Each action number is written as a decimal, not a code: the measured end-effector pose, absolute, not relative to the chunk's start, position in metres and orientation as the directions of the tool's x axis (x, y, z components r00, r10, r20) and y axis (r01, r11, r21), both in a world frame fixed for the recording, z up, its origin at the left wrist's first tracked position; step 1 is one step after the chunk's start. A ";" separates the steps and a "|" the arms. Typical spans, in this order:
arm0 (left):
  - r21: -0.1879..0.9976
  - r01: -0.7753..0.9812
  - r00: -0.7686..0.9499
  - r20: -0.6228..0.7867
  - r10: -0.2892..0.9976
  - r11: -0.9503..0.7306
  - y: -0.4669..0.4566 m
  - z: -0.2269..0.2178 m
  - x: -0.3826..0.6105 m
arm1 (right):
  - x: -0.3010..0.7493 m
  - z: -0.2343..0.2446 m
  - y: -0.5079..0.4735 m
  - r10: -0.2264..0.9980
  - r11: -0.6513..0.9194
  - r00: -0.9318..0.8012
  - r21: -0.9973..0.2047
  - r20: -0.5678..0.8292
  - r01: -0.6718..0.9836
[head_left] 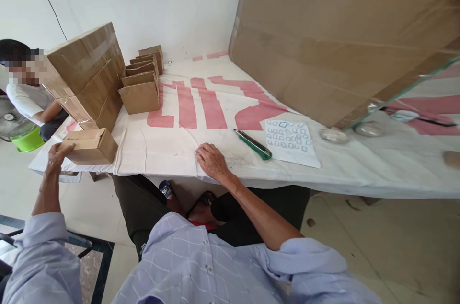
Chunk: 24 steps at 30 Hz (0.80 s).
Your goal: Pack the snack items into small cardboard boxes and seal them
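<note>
My left hand [57, 157] grips the near end of a small closed cardboard box [91, 146] that lies at the table's left front corner. My right hand [212, 160] rests palm down on the white cloth [172, 150] near the front edge, fingers spread and flat, holding nothing. A green utility knife [253, 144] lies just right of that hand. Beside the knife is a white sheet of small blue stickers [291, 141].
A large taped carton [89, 76] stands tilted at the back left, with a row of small open boxes [142, 81] beside it. A big flat cardboard sheet [341, 35] leans against the wall on the right. Small round dishes [334, 135] sit below it. Another person [28, 98] sits at far left.
</note>
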<state>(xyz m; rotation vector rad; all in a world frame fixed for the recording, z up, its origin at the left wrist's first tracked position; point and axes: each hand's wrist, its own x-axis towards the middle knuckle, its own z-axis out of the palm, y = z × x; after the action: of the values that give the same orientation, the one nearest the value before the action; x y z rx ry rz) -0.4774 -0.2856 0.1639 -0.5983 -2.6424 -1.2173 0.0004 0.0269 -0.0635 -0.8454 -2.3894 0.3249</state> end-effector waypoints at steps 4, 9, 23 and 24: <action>0.769 0.375 -0.914 0.210 0.348 0.519 -0.261 0.142 -0.438 | 0.001 -0.062 0.028 0.630 0.776 -0.640 -0.399 0.440 0.489; 0.823 0.411 -0.801 0.121 0.586 0.392 -0.233 0.114 -0.383 | 0.001 -0.059 0.027 0.626 0.779 -0.644 -0.404 0.441 0.480; 0.929 0.357 -0.420 0.258 0.870 -0.103 -0.158 0.085 -0.334 | -0.002 -0.055 0.030 0.638 0.764 -0.624 -0.470 0.451 0.442; 0.929 0.353 -0.427 0.261 0.866 -0.107 -0.157 0.081 -0.327 | -0.002 -0.055 0.030 0.643 0.759 -0.620 -0.480 0.449 0.440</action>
<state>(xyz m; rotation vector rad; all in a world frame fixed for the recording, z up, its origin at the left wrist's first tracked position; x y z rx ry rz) -0.3270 -0.1568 0.0809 -1.7913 -2.3236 -2.0856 -0.0016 0.0304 -0.0552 -0.8081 -2.3369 0.4324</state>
